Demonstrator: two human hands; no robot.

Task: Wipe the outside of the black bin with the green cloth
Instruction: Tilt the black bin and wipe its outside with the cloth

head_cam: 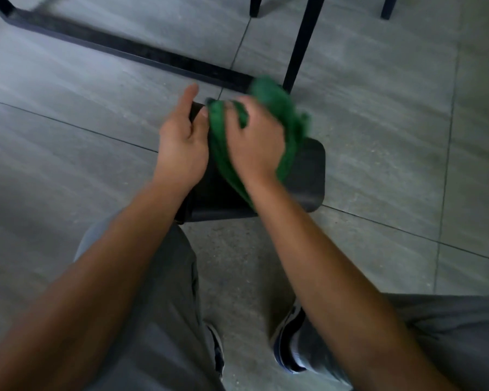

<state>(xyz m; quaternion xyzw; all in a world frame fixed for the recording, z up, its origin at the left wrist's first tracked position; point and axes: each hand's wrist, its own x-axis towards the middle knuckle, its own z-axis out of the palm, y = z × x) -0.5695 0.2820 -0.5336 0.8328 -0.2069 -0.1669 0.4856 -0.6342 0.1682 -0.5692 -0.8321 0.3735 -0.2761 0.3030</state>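
Observation:
The black bin (308, 182) lies tipped on the grey tiled floor in the middle of the head view, its flat rounded face turned toward me. My left hand (182, 148) grips the bin's far left edge, thumb and fingers wrapped around it. My right hand (254, 142) holds the green cloth (283, 114) bunched against the bin's upper side. The cloth drapes down between both hands and hides much of the bin's top. Motion blur smears the cloth and the fingers.
A black metal table frame bar (130, 49) runs along the floor just beyond the bin, with an upright leg (299, 52) close behind the cloth. More dark legs (388, 7) stand at the top. My knees and a shoe (290, 345) are below the bin.

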